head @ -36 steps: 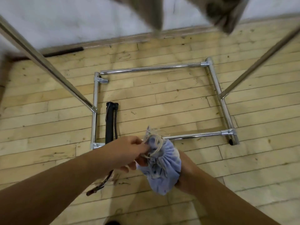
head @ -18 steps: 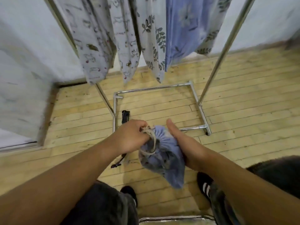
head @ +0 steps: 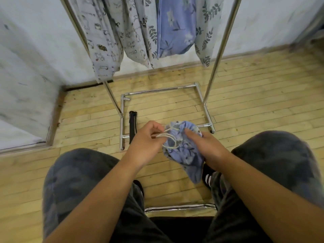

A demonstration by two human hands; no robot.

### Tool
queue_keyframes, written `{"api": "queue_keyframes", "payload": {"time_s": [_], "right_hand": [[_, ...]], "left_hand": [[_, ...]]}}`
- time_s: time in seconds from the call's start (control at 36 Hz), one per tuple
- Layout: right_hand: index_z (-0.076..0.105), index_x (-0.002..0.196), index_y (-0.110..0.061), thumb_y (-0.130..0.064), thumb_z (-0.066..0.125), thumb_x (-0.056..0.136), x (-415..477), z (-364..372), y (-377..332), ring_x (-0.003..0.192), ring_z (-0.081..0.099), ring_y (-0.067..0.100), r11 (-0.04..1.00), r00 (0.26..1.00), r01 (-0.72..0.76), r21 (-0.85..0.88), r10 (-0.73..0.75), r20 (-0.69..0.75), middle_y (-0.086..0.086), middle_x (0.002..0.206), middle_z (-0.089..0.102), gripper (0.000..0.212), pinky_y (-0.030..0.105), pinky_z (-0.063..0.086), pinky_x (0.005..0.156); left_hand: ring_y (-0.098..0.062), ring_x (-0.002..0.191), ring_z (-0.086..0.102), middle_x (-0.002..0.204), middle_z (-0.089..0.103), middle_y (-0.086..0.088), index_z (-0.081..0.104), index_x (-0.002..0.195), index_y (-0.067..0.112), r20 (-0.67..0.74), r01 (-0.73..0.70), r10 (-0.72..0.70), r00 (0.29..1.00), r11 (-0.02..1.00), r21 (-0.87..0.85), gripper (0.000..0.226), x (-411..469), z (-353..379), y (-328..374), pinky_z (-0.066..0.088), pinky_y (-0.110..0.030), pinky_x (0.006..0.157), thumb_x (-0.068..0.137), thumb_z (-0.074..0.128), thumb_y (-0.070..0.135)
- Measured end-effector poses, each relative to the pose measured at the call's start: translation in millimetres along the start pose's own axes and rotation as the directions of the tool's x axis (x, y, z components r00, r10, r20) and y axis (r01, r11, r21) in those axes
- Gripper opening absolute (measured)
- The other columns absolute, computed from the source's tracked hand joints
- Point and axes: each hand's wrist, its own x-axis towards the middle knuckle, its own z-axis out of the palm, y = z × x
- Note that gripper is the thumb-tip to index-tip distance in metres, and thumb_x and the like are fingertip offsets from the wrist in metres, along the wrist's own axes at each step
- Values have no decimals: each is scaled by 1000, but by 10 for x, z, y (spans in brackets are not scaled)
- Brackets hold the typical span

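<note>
Currently in hand: working the drawstring of a cloth pouch. The mouth looks gathered, so I judge it is being cinched or tied off, though loosening cannot be ruled out.
Pouch: the blue flowered pouch (head: 184, 153) hangs in the air between the person's knees, above the floor, mouth upward and body sagging down to the right.
Right hand: the right hand (head: 206, 145) grips the pouch just below the mouth, fingers curled round the cloth, forefinger lying across the gathers.
Left hand: the left hand (head: 146, 142) sits just beside the mouth, fingertips pressed together on the cord.
Cord: the pale cord (head: 169, 137) runs in two slack loops from the mouth to the left fingertips.
Next move: likely a steady pull leftward on the cord while the right hand holds the neck firm. Both strands should be drawn evenly, or the gathers will bunch on one side.
Floor: a wooden plank floor (head: 263, 102) lies under everything.
Rack: a chrome garment rack (head: 217, 50) stands ahead, well apart from the hands.
Hanging cloths: printed cloths (head: 175, 25) hang from it.
Chrome bar: a chrome bar (head: 178, 206) crosses low between the legs.
Black object: a long black object (head: 132, 125) lies by the rack base; I cannot tell what it is.
Shoe: a black striped shoe (head: 207, 178) shows under the pouch.
In the way: nothing crowds the hands.
</note>
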Motion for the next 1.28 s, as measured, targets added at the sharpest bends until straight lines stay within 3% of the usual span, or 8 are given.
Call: {"api": "queue_keyframes", "payload": {"time_s": [0.17,0.28,0.47,0.69,0.86,1.03,1.14,1.28], "right_hand": [[73,117,-14,-71,72,73,-6,-34,69,96,77,29,996,999,-50,79,51,-11,7,105,80,72,51,58,96],[77,110,-14,-70,65,85,-28,-16,61,97,77,27,1000,1000,6,-19,-6,17,5,103,80,63,50,59,95],[77,91,-29,-36,66,99,-59,27,66,85,74,3,966,977,203,-159,-188,105,-10,88,80,16,17,55,69],[72,85,-34,-11,70,88,-62,52,73,71,66,-6,920,969,239,-312,-207,134,-18,77,75,23,11,49,62],[67,86,-19,-14,76,82,-3,13,115,69,58,4,833,961,195,-518,-268,-68,-13,77,59,10,16,41,57],[63,111,-24,-20,81,80,63,-7,199,121,47,26,777,966,33,-628,-186,-179,5,125,44,36,32,50,85],[59,104,-22,-19,76,86,57,-45,272,82,59,19,818,960,-19,-574,-146,-241,9,124,52,26,20,39,55],[62,104,-19,-25,77,88,67,-109,303,70,57,15,893,940,-91,-442,-70,-333,8,103,65,23,24,38,48]], "left_hand": [[-19,106,69,124,67,5,57,107,22,352,176,-21,936,893,-415,33,-50,58,58,53,-38,97,77,70,16],[-32,104,72,117,72,-10,56,102,18,308,278,-87,947,700,-658,23,10,65,100,56,-40,86,94,61,39],[-23,91,74,121,64,-7,50,130,60,110,-1,7,994,998,-60,53,59,118,-16,63,-49,85,95,71,25],[0,102,60,109,59,16,66,118,45,153,-371,339,928,873,318,38,68,190,-116,51,-22,87,90,79,24],[-1,81,67,87,74,17,78,96,26,35,-339,343,939,898,282,6,48,151,-98,47,-12,67,91,77,29],[-3,75,67,85,77,8,80,94,24,-108,-200,236,966,942,268,8,80,58,-129,48,-16,68,95,73,27],[4,68,64,73,70,18,82,93,17,-215,-95,156,964,958,270,11,153,-23,-208,46,-9,63,95,72,21],[-19,69,64,85,77,-13,79,88,8,-279,48,28,960,964,263,18,256,-85,-329,46,-26,57,96,69,21]]}}
